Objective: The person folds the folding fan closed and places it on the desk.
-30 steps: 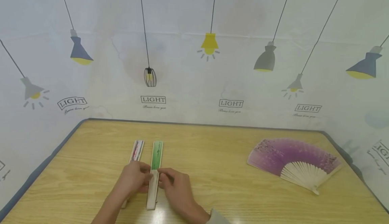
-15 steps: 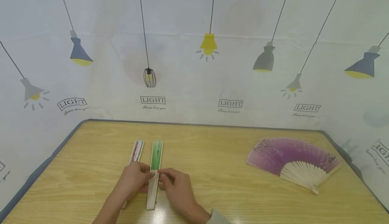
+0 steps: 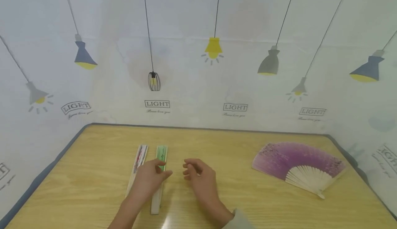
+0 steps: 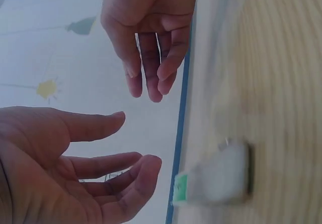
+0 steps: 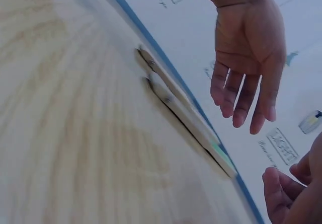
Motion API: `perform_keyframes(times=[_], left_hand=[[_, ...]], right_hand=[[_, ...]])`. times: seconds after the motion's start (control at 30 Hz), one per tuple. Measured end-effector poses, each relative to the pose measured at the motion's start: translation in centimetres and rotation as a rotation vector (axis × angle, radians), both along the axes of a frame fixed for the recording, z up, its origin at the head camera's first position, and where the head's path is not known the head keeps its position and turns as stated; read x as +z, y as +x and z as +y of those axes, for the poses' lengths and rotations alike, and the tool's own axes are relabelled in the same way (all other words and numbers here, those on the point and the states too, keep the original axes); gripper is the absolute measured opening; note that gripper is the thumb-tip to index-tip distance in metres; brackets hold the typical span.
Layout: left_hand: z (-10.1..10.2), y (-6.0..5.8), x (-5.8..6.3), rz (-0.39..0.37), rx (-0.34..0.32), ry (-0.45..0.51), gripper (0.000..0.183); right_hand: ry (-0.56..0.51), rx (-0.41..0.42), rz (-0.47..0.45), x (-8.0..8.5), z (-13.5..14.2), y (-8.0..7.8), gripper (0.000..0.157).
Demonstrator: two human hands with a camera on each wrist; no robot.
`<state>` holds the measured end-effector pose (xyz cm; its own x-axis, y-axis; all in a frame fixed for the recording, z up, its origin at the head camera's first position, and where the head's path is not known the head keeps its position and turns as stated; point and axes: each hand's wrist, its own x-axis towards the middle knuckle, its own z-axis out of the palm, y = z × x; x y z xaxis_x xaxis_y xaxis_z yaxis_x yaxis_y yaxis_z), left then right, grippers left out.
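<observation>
Two folded hand fans lie side by side on the table in the head view: a green one [image 3: 156, 203] and a white one with a red and dark pattern [image 3: 141, 156]. My left hand [image 3: 149, 179] is raised above them, hiding part of the green fan, with its thumb and fingers apart and holding nothing. To the right of the green fan hovers my right hand [image 3: 203, 180], fingers loosely bent and nothing in them. Both wrist views show the hands off the tabletop, facing each other with a gap between. A purple fan [image 3: 273, 161] lies spread out at the right.
The wooden table [image 3: 229, 153] has a dark blue edge along its back and sides. Behind it hangs a pale wall covering [image 3: 186, 84] printed with lamps and the word LIGHT. A light sleeve [image 3: 238, 220] covers the right wrist.
Both hands have let go of the green folded fan and risen from it. The right hand has moved to the right, the left slightly right and farther forward. The fans stay in place.
</observation>
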<state>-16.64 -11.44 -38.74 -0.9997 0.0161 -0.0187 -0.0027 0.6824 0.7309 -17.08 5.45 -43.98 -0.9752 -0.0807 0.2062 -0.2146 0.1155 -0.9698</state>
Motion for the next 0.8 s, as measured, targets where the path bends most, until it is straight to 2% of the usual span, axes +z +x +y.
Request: perform_keyframes(times=[0.2, 0.4, 0.5, 0.6, 0.73, 0.8], left_hand=[[3.7, -0.2, -0.2, 0.074, -0.071, 0.179, 0.037], [8.1, -0.6, -1.4, 0.077, -0.213, 0.351, 0.037], [10.3, -0.7, -2.1, 0.079, -0.268, 0.418, 0.036], [12.1, -0.5, -2.6, 0.087, -0.285, 0.458, 0.036], [14.0, -0.1, -3.0, 0.093, -0.284, 0.486, 0.035], [14.8, 0.0, -3.3, 0.081, -0.282, 0.506, 0.034]], right_hand=[[0.048, -0.128, 0.007, 1.2, 4.6, 0.1, 0.018], [0.084, -0.296, 0.077, 1.8, 10.3, 0.6, 0.019], [0.105, -0.353, 0.096, 1.8, 13.0, 1.0, 0.020], [0.146, -0.409, 0.080, 2.0, 15.6, 1.5, 0.022], [0.319, -0.558, 0.006, 2.4, 18.7, 2.3, 0.026], [0.370, -0.623, -0.031, 2.3, 20.2, 2.6, 0.028]])
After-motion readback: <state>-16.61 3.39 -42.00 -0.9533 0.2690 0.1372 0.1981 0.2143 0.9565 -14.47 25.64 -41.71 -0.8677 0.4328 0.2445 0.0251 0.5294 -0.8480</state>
